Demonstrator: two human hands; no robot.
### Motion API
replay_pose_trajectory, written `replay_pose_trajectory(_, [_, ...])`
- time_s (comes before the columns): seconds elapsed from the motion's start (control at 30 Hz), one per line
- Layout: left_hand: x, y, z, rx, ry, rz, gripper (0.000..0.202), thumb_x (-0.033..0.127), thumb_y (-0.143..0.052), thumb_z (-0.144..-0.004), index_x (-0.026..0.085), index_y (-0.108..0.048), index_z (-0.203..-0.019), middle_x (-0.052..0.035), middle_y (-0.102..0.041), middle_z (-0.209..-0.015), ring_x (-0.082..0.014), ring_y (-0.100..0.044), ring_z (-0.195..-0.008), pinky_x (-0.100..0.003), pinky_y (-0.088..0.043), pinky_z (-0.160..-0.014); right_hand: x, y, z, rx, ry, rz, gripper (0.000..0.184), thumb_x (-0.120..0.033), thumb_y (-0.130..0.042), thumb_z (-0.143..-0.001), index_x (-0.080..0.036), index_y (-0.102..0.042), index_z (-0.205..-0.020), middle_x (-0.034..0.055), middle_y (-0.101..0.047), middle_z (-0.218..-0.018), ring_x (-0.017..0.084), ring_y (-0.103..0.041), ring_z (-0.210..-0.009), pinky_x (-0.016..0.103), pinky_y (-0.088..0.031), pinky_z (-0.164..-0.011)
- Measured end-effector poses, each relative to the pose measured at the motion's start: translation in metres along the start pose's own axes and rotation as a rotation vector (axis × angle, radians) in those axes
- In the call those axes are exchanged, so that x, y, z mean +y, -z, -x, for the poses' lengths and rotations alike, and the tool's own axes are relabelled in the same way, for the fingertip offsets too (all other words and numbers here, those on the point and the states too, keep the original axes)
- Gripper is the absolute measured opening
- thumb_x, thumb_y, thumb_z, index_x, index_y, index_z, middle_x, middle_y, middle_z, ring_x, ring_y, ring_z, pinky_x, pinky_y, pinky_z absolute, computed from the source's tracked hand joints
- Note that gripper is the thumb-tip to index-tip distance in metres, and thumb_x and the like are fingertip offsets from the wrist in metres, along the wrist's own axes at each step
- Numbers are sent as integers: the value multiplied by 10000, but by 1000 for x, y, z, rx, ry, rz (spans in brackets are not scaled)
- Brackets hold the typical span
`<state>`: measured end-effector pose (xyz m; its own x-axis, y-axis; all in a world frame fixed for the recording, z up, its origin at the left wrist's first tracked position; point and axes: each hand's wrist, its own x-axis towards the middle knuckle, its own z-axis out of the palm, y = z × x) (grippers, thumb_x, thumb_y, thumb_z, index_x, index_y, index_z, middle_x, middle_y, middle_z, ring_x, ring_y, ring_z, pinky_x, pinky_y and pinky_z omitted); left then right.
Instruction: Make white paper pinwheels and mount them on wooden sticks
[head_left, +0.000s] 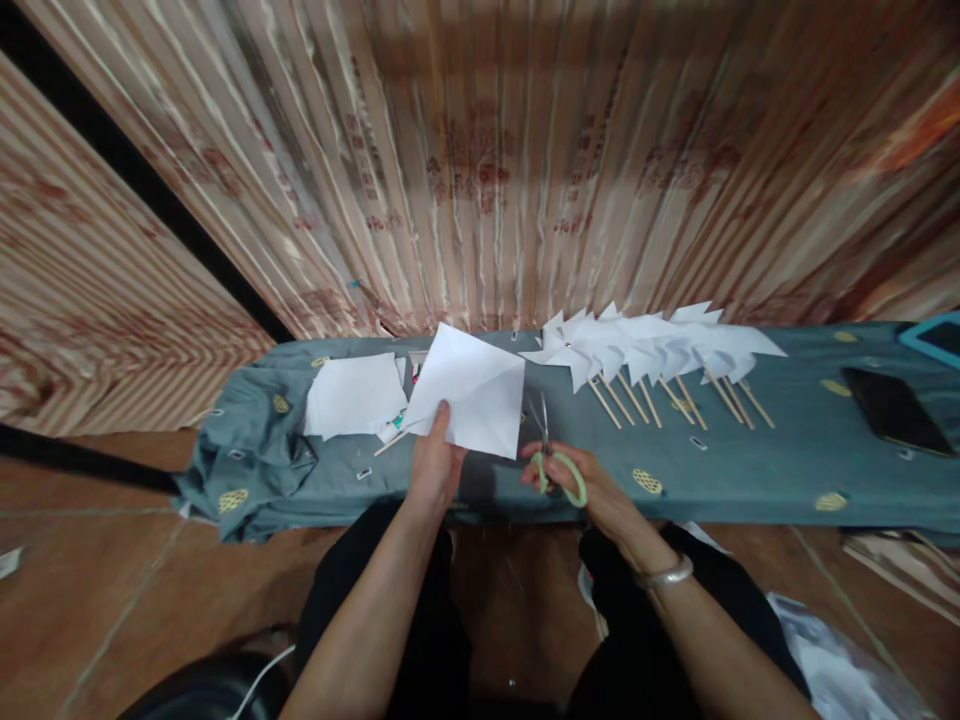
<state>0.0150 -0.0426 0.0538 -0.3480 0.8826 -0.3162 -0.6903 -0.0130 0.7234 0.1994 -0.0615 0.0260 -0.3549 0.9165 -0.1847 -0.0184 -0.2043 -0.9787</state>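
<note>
My left hand (439,460) grips a square white sheet of paper (476,385) by its lower left edge, thumb on top. The sheet is tilted, and faint crease lines show on it. In my right hand (574,480) is a pair of scissors (559,470) with light green handles. Their blades point up and away from me, slightly parted, just right of the sheet and apart from it. To the left lies a stack of white paper (354,395). Several white paper pinwheels (637,350) on wooden sticks overlap in a row at the right.
A grey-green patterned cloth (525,500) covers the long narrow table. A dark phone (896,410) and a blue-edged device (937,338) lie at the right end. One wooden stick (390,444) pokes out near the paper stack. A pleated curtain (480,180) hangs close behind.
</note>
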Motion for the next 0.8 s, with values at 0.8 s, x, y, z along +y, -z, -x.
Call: replay_pose_trajectory(0.8, [-1,6,-3,-69,-48,-3,410,184,-653,-845,196,-606,-1252,-72,-706,-1206,-216,-668,-1119,-321,-531,-969,9,-6,13,-330,-77,152,529,-650,-676,-746,-165,-671,-957,29,-670,-743,127,-550,-648,248,-385,-576])
